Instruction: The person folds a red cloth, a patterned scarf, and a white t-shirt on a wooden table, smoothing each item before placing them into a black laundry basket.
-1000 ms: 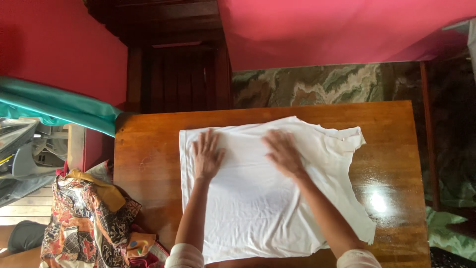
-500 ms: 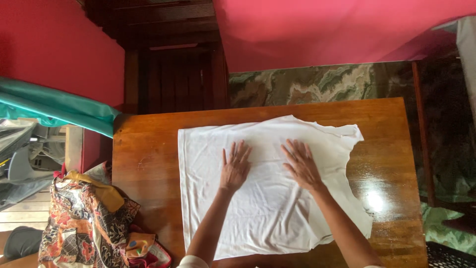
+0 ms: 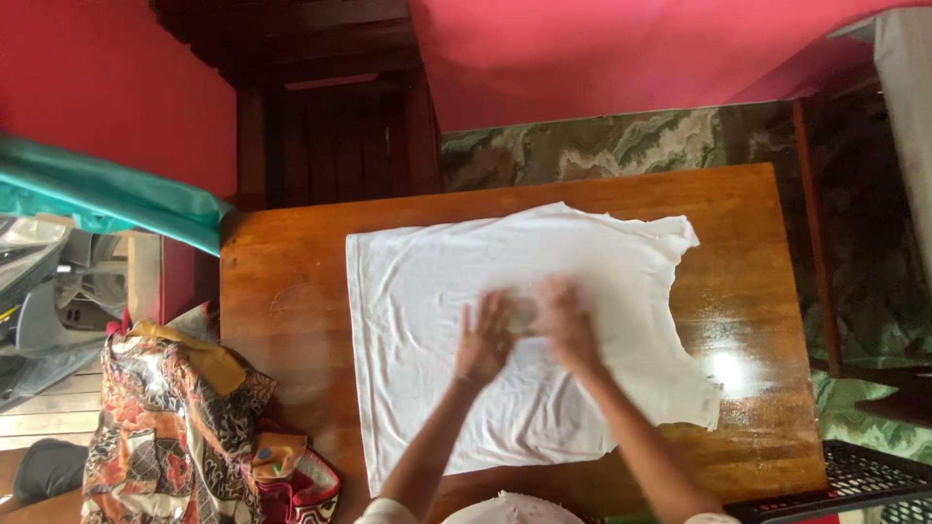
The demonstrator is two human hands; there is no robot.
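Two bare hands meet at the middle of a white garment (image 3: 427, 291) spread flat across a glossy wooden table (image 3: 748, 281). The left hand (image 3: 482, 340) and right hand (image 3: 565, 328) press open-palmed, fingers loosely spread, gripping nothing. Smoothing works best with flat palms sweeping outward toward the hems. A patterned cloth bundle (image 3: 165, 427) sits off the table's left near corner.

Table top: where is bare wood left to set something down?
Bare table shows left of the white shirt, and right of it, a glossy strip to the edge. The middle is crowded: left hand and right hand lie flat on the shirt.
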